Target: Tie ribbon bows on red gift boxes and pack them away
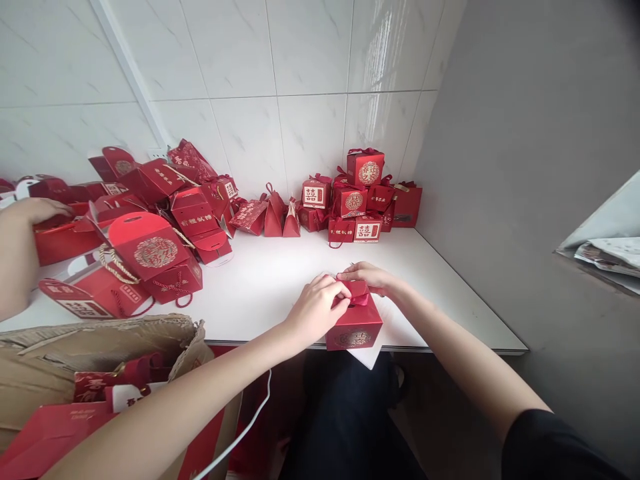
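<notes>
A red gift box (354,328) with a gold round emblem on its front stands at the table's near edge, directly before me. A dark pink ribbon (361,300) lies across its top. My left hand (320,303) is over the box's left top edge, thumb and fingers pinched at the ribbon. Behind the box, my right hand (367,275) curls its fingers against the back top edge; its grip is partly hidden. Under the box a white sheet (369,357) sticks out past the table edge.
Finished-looking red boxes (354,200) are stacked by the wall. Open red boxes with rope handles (155,250) pile up at left, where another person's hand (47,212) reaches in. A cardboard carton (100,343) stands front left. A grey panel (500,167) borders the table's right.
</notes>
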`<state>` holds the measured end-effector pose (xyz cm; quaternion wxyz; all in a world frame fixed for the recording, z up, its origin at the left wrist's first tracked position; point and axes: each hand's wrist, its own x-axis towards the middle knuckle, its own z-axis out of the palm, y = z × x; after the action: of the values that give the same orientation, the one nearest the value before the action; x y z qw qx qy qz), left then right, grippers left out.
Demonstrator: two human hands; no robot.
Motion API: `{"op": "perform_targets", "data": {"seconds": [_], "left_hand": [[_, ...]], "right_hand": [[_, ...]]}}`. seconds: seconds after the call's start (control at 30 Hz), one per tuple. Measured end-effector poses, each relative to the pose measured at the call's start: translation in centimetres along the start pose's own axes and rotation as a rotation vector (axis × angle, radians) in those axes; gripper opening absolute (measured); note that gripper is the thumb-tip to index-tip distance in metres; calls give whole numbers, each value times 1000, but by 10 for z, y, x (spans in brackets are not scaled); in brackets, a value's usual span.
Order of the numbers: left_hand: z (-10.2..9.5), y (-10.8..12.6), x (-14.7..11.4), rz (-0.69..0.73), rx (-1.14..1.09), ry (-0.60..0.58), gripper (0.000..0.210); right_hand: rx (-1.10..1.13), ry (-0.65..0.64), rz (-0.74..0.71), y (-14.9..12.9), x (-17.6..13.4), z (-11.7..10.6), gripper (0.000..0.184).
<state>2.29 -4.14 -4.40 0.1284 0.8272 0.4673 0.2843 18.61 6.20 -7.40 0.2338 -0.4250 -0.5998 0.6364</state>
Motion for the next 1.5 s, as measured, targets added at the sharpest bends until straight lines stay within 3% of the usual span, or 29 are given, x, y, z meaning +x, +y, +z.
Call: {"op": "perform_targets", "data": {"seconds": [0.2,0.67,0.77,0.87,0.93,1.0,1.13,1.2,1.33,1.5], "left_hand": [[0,0,1,16,-12,-5,10],[-1,2,2,-22,-48,-25,11],[-1,1,1,-25,-45,-18,9],[-5,-3,-1,-12,-88,38,7],[-10,-6,-2,-60,-115,122,13],[-17,-8,-4,-195,-111,135,19],[-23,-8,-5,-397,-127,-124,43],[-20,-7,-5,-390,-176,-160,44],[-7,-11,-8,-362,-253,-63,33],[4,-20,-13,-307,-369,-1,30]], "right_hand": [[29,136,27,1,-3,3,17],[-111,366,7,-12,-1,9,23],[-91,464,-18,-16,-15,5,28],[-132,579,-173,-14,-46,6,39],[-271,572,-258,-8,-71,13,45],[-424,512,-266,-2,-91,24,46],[-525,491,-253,3,-105,42,43],[-514,509,-254,4,-102,45,42],[-463,521,-257,7,-94,44,38],[-111,426,-252,15,-90,42,40]]}}
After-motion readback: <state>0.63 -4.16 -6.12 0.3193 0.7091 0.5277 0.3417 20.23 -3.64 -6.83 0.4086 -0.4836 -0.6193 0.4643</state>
